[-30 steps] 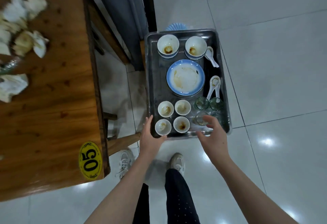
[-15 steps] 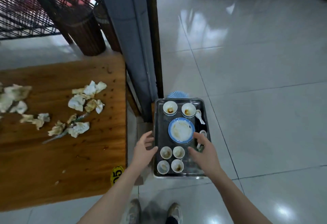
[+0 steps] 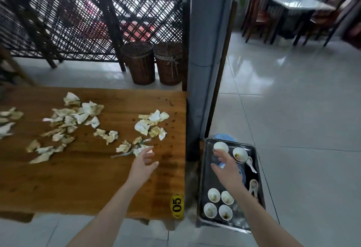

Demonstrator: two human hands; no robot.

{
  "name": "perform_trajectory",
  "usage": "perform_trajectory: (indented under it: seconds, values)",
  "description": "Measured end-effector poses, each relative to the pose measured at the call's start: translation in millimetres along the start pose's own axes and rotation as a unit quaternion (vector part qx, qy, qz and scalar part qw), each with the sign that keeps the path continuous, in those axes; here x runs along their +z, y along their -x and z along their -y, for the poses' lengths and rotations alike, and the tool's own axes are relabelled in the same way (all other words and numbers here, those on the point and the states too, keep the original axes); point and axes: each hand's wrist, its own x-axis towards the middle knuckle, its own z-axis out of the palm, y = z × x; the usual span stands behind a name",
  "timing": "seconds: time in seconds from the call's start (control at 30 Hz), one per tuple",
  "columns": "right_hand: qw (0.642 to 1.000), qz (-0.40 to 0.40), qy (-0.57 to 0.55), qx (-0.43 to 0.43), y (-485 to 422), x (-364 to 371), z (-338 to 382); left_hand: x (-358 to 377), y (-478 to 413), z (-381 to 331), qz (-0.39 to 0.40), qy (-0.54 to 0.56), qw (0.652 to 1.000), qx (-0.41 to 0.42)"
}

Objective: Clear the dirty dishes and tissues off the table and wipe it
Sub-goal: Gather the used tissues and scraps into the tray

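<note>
Wooden bench (image 3: 78, 178) strewn with crumpled, stained tissues (image 3: 82, 117), scattered from its left edge to near its right end. My left hand (image 3: 141, 168) over bench top near right end, fingers spread, holding nothing; fingertips at nearest tissue, contact unclear. Metal tray (image 3: 203, 176) just off bench's right end, carrying four small cups (image 3: 214, 195), two bowls (image 3: 239, 154), spoons (image 3: 253, 185). My right hand (image 3: 228, 170) above tray, fingers splayed, empty, hiding most of blue-rimmed plate (image 3: 241, 174). Yellow tag 05 (image 3: 176, 205) on bench's near right corner.
</note>
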Motion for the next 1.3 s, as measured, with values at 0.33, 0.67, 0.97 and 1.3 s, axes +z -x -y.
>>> perform_trajectory:
  seconds: [0.33,0.67,0.97,1.3]
  values:
    - [0.999,0.025,0.017,-0.013,27,173,107,-179,7,66,-0.042,0.012,0.999,0.003]
    - [0.998,0.029,0.058,-0.002,22,241,136,-236,-19,98,-0.015,-0.009,1.000,-0.006]
    - [0.995,0.057,0.082,0.025,-23,285,102,-230,-63,112,-0.007,-0.017,0.999,-0.044]
    - [0.974,0.093,0.198,0.066,-85,336,67,-228,-116,110,-0.017,0.000,0.997,-0.081]
